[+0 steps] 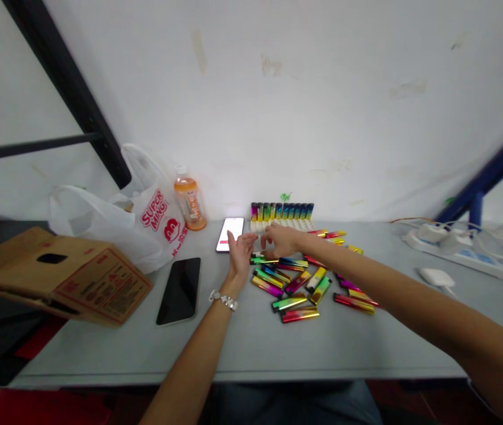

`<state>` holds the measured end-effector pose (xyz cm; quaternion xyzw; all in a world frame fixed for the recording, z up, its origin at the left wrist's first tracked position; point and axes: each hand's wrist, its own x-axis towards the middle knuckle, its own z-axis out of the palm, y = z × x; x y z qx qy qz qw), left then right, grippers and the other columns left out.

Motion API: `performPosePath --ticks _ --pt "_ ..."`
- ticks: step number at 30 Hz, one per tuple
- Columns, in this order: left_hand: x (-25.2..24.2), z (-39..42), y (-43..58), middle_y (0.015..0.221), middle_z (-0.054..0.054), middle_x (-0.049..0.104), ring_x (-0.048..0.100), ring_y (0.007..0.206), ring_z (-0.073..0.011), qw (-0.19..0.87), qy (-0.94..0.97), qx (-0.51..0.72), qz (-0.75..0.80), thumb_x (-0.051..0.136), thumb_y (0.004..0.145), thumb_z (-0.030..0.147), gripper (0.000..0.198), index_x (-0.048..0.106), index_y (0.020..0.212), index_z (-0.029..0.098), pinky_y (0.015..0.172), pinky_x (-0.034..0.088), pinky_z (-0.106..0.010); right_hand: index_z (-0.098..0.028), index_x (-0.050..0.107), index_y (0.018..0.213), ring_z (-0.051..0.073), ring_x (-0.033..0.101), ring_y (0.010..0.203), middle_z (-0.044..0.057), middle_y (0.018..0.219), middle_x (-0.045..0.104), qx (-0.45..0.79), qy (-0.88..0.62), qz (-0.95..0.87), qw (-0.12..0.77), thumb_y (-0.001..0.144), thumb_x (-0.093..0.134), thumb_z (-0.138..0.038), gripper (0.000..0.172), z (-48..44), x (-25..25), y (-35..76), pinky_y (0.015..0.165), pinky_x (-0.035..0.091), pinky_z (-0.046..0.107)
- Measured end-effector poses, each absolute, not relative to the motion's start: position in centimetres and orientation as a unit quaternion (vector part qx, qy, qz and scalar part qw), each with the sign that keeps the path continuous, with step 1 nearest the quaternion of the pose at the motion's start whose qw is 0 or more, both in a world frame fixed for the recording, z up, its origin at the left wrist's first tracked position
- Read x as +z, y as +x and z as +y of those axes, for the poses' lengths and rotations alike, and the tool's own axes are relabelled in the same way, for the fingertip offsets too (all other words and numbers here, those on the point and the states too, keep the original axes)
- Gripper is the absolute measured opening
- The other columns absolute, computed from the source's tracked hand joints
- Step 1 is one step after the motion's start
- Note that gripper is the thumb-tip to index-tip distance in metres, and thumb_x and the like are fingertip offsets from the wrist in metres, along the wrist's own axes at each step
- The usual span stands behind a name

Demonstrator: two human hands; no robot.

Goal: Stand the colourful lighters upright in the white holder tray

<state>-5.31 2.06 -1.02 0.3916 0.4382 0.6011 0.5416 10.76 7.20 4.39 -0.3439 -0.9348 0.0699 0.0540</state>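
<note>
My left hand [240, 254] is held upright beside the lit smartphone [230, 235], with its fingers stretched out and nothing visible in them. Just to its right, my right hand [281, 239] reaches over the front of a white rack [259, 226], its fingers bent downward and pinched. What they hold, if anything, cannot be made out. A row of lighters [282, 211] stands upright along the rack's back. Below and around my right hand lie several loose lighters [298, 283] in shiny red, yellow, green, blue and purple. My right forearm hides some of them.
A black tablet or large phone [179, 291] lies left of my left forearm. Farther left are an open cardboard box [96, 277], a white plastic bag [156, 230] and an orange drink bottle [190, 200]. A power strip [464, 251] with cables and a white charger [437, 277] lie right.
</note>
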Motion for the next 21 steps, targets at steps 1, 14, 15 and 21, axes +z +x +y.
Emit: performPosePath --ticks 1,14,15,21 --pt "-1.0 1.9 -5.3 0.119 -0.012 0.070 0.060 0.120 -0.0235 0.545 0.391 0.600 0.436 0.008 0.082 0.082 0.085 0.064 0.094 0.020 0.102 0.044 -0.038 -0.020 0.075 0.084 0.025 0.057 0.081 0.007 0.075 0.066 0.084 -0.344 -0.934 0.042 0.066 0.072 -0.031 0.021 7.4 4.4 10.6 0.071 0.043 0.032" --pt "-0.6 2.1 -5.0 0.129 -0.009 0.065 0.052 0.131 -0.0216 0.560 0.373 0.605 0.425 0.014 0.090 0.071 0.073 0.065 0.099 0.020 0.110 0.038 -0.037 -0.018 0.055 0.075 0.015 0.055 0.063 0.005 0.071 0.065 0.217 -0.416 -0.856 0.219 0.085 0.054 -0.032 0.018 7.7 3.9 10.9 0.062 0.041 0.026" --pt "-0.6 2.0 -4.9 0.129 -0.009 0.065 0.052 0.130 -0.0215 0.557 0.377 0.605 0.425 0.015 0.090 0.071 0.072 0.065 0.098 0.019 0.111 0.038 -0.036 -0.019 0.052 0.075 0.015 0.055 0.062 0.004 0.068 0.063 0.253 -0.419 -0.832 0.262 0.088 0.049 -0.033 0.020 7.1 4.0 11.1 0.062 0.042 0.026" --pt "-0.6 1.9 -4.8 0.126 -0.009 0.067 0.054 0.128 -0.0224 0.542 0.402 0.598 0.431 0.022 0.087 0.075 0.072 0.067 0.096 0.019 0.110 0.038 -0.036 -0.024 0.043 0.092 0.013 0.045 0.045 -0.008 0.053 0.047 0.558 -0.368 -0.567 0.482 0.087 0.043 -0.045 0.022 2.4 4.1 12.0 0.043 0.037 0.023"
